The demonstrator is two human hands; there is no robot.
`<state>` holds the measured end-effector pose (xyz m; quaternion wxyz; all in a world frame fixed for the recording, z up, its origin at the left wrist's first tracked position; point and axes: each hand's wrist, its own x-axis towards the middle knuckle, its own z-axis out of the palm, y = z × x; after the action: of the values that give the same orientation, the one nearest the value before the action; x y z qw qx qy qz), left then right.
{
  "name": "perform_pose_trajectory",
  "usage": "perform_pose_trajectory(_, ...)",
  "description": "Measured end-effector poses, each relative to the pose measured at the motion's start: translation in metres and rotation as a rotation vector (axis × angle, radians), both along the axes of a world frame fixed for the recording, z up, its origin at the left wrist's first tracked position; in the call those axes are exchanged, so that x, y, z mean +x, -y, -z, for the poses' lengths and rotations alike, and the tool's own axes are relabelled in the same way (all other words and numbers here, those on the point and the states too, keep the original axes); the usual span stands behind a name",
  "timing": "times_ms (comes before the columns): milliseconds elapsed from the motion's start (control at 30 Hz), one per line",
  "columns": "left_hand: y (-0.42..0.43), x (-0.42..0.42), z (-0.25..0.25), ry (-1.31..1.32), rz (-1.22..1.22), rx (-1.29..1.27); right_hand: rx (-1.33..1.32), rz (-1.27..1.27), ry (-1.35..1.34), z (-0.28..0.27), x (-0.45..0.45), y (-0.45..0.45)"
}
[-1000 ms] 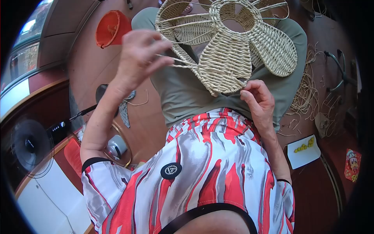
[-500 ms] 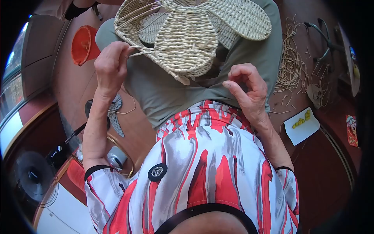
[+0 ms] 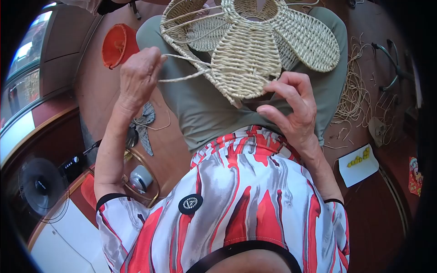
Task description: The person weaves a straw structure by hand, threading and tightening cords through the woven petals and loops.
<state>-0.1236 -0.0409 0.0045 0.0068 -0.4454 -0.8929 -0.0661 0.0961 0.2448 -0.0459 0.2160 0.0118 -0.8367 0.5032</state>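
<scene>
A pale woven straw-cord piece (image 3: pixel 246 57), shaped with rounded petal-like panels around a ring opening, lies across my lap. On its left side, my left hand (image 3: pixel 139 82) is closed on a cord strand (image 3: pixel 182 78); the strand runs taut from the fingers to the woven edge. A second strand comes from the same edge toward the fist. My right hand (image 3: pixel 293 104) is at the lower right rim, thumb and fingers apart. Its fingertips are close to the rim, and whether they touch it I cannot tell. Loose strands (image 3: pixel 195 20) cross the left part of the weave.
Loose cord (image 3: pixel 355 98) lies in a heap on the floor at right. An orange-red bucket (image 3: pixel 119 45) stands at left, above a fan (image 3: pixel 43 186). White paper with yellow pieces (image 3: pixel 358 166) is at lower right, and a chair base (image 3: pixel 391 68) is at far right.
My left hand has drawn away from the woven edge, leaving a longer stretch of strand between. My right hand's fingers have come up to the lower right rim. The whole view has shifted.
</scene>
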Motion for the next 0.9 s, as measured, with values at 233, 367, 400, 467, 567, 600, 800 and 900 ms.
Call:
perform_pose_trajectory(233,-0.037,0.024,-0.014,-0.003,0.155,0.279,0.077,0.077,0.096,-0.017,-0.016,-0.012)
perform_pose_trajectory(367,-0.042,0.031,0.005,0.052,0.197,0.208,0.21,0.007,0.034,-0.016,-0.027,-0.015)
perform_pose_trajectory(400,-0.044,0.035,0.007,0.058,0.179,0.262,0.242,-0.004,0.035,-0.015,-0.025,-0.016)
perform_pose_trajectory(467,-0.041,0.045,0.015,0.118,0.176,0.3,0.271,-0.03,0.05,-0.011,-0.019,-0.017)
perform_pose_trajectory(567,-0.041,0.08,0.029,0.263,0.096,0.333,0.273,-0.037,0.092,-0.005,-0.002,-0.017)
perform_pose_trajectory(600,-0.041,0.089,0.031,0.243,0.087,0.341,0.279,-0.023,0.111,-0.004,0.003,-0.018)
perform_pose_trajectory(800,-0.051,0.101,0.028,0.22,0.029,0.412,0.304,0.02,0.151,-0.005,0.011,-0.021)
perform_pose_trajectory(900,-0.046,0.092,0.02,0.113,0.055,0.42,0.305,0.065,0.193,-0.013,0.013,-0.024)
